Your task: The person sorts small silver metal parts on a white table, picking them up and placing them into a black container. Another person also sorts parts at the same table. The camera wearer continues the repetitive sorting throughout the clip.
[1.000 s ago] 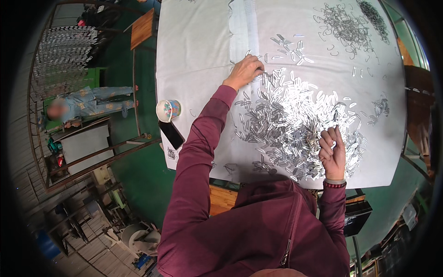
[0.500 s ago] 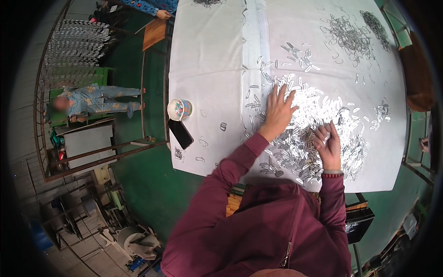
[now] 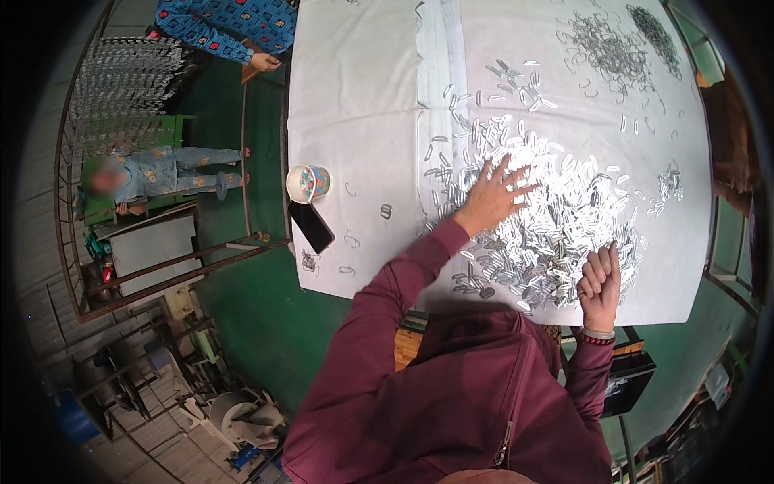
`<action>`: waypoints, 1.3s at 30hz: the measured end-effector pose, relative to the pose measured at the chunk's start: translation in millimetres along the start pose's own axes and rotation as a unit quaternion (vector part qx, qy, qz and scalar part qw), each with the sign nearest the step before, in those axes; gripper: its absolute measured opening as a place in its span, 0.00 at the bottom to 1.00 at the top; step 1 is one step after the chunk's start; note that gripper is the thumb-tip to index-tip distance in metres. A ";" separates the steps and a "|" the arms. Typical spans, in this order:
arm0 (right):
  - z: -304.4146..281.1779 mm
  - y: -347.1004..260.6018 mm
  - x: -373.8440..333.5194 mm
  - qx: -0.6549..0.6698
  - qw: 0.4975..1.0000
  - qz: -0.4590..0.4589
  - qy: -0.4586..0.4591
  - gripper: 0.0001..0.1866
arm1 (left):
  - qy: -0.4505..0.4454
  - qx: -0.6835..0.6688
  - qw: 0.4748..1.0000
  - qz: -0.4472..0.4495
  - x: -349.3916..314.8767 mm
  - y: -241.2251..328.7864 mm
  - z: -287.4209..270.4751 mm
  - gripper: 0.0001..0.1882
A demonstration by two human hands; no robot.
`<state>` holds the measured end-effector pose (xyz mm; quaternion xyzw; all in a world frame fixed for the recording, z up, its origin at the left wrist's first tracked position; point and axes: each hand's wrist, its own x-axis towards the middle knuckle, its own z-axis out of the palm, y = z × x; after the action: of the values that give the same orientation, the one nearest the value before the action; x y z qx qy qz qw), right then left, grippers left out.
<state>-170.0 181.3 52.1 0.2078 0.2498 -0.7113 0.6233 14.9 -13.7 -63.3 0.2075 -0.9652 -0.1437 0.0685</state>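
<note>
A broad pile of small shiny metal pieces (image 3: pixel 556 202), flat, elongated and loop-shaped, spreads over the white-covered table (image 3: pixel 363 153). On the pile's left part lies my left hand (image 3: pixel 493 199), palm down with its fingers spread across the pieces. At the pile's near right edge is my right hand (image 3: pixel 598 282), its fingers curled in toward the palm and one finger straighter than the others. Whatever it may hold is hidden by the fingers. A few similar pieces (image 3: pixel 522 83) lie scattered beyond the pile.
At the left table edge stand a white tub (image 3: pixel 309 184) and a black phone (image 3: pixel 311 227). Thin bent wire hooks (image 3: pixel 611 52) lie heaped at the far right, beside a darker heap (image 3: pixel 653 39). A co-worker's blue patterned sleeve (image 3: pixel 222 32) reaches in at the far left.
My right hand has drawn back toward me and rightward off the pile's middle. My left hand has shifted slightly nearer with fingers spread wider. The co-worker's arm has come further into view.
</note>
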 end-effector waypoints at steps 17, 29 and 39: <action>-14.3 -12.9 -48.7 0.049 0.998 -0.038 -0.024 0.21 | 0.065 -0.344 0.897 -0.271 48.4 -108.2 -94.2 0.15; -32.4 -8.7 -70.4 0.035 0.997 -0.044 -0.044 0.20 | 0.096 -0.095 0.986 -0.101 -16.6 -69.3 -35.5 0.13; -50.0 -15.7 -81.3 0.069 0.994 -0.081 -0.015 0.21 | 0.221 -0.185 0.938 -0.194 -49.0 -4.7 -42.6 0.05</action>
<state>-175.3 277.2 63.5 0.2190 0.2068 -0.7777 0.5518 69.1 -7.8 -27.9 0.4011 -0.8231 -0.2803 0.2882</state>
